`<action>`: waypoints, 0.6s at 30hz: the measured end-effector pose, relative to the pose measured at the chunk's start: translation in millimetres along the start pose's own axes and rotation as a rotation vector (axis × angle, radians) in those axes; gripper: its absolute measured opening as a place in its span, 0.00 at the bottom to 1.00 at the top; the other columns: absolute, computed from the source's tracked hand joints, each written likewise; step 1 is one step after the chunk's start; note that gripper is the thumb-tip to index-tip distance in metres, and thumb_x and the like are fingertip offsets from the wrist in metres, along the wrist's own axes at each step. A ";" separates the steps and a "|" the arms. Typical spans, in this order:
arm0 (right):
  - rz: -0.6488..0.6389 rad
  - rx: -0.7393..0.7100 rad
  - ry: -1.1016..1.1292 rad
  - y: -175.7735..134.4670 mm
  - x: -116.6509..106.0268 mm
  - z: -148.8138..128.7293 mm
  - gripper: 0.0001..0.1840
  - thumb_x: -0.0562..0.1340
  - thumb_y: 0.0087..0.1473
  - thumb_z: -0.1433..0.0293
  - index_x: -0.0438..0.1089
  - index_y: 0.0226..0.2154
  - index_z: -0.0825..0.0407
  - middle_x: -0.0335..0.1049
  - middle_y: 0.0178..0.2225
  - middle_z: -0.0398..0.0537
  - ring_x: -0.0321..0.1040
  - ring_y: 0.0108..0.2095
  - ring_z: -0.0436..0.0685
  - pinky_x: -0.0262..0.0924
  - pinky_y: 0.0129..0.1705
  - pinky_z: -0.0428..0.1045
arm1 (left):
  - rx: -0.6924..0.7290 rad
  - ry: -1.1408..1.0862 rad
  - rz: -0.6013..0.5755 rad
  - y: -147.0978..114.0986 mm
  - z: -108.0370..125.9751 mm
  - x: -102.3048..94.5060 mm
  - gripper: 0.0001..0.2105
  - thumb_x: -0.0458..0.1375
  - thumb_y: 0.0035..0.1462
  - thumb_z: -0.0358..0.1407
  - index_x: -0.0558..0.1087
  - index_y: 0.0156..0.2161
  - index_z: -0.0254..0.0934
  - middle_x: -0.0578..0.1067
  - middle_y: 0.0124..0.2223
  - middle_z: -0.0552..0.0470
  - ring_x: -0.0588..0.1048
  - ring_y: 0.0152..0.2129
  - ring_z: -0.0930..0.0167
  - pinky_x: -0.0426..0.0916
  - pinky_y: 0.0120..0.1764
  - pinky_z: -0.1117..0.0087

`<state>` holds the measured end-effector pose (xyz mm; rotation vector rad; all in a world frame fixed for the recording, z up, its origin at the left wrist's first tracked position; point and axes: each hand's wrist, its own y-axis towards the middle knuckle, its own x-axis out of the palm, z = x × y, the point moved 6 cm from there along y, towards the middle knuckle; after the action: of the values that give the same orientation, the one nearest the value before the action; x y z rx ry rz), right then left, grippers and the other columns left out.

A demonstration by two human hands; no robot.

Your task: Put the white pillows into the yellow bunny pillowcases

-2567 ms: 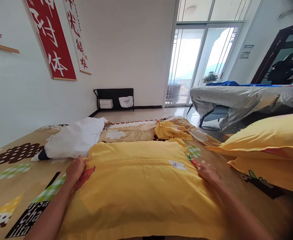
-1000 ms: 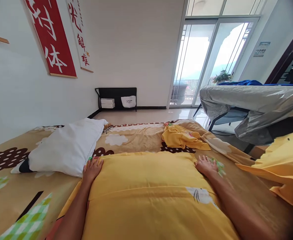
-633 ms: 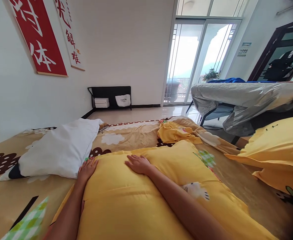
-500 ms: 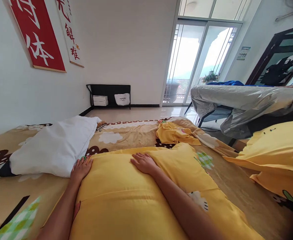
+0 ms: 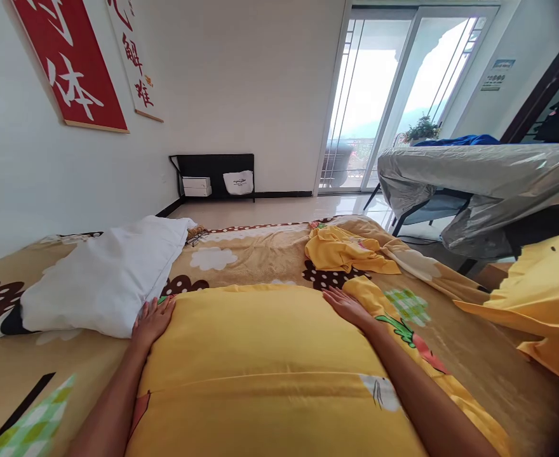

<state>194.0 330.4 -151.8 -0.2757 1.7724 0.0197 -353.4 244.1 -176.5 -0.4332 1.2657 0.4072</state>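
A yellow pillow [image 5: 255, 336] lies in front of me on the bed, with a seam running across it and part of a white printed figure at its right side. My left hand [image 5: 154, 319] rests flat on its far left edge, fingers stretched out. On the right edge lies my right hand [image 5: 349, 306], also flat with its fingers extended. Beyond that hand, a loose yellow flap with a printed carrot [image 5: 427, 352] spreads over the blanket. Just left of my left hand is a white pillow [image 5: 103, 279].
The patterned blanket [image 5: 255, 257] covers the bed. A crumpled yellow cloth [image 5: 346, 249] lies near its far edge. More yellow fabric [image 5: 541, 298] is at the right. Behind stand a plastic-covered table [image 5: 479, 171], a chair [image 5: 434, 209] and a low black rack [image 5: 217, 165].
My right hand has moved right, from the pillow's upper middle to its right edge. The yellow fabric there now lies further right and flatter. My left hand has stayed about in place.
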 end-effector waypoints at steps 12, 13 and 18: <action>0.428 0.317 -0.003 -75.1 -82.9 35.4 0.31 0.39 0.64 0.62 0.57 0.61 0.59 0.54 0.63 0.62 0.51 0.64 0.62 0.50 0.60 0.61 | 0.519 -0.098 0.170 -121.3 93.6 -114.6 0.28 0.39 0.64 0.48 0.51 0.67 0.43 0.51 0.69 0.53 0.48 0.66 0.65 0.45 0.64 0.58; 0.473 0.246 -0.002 -92.0 -90.3 13.4 0.31 0.39 0.64 0.61 0.56 0.62 0.59 0.51 0.64 0.60 0.48 0.65 0.60 0.48 0.62 0.59 | 0.685 -0.092 0.238 -155.0 119.0 -120.4 0.29 0.40 0.64 0.49 0.49 0.67 0.45 0.50 0.69 0.53 0.46 0.66 0.64 0.42 0.65 0.54; 0.463 -0.319 0.048 -181.6 -72.0 -137.2 0.32 0.44 0.63 0.55 0.54 0.63 0.55 0.51 0.65 0.54 0.46 0.65 0.58 0.44 0.64 0.57 | 1.195 0.023 0.142 -293.1 217.9 -69.3 0.27 0.38 0.66 0.46 0.50 0.67 0.39 0.56 0.67 0.48 0.54 0.64 0.68 0.46 0.64 0.59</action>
<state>111.6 144.3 -27.2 -0.0881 1.8437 0.6359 -40.5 105.1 -31.3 0.6679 1.3394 -0.2739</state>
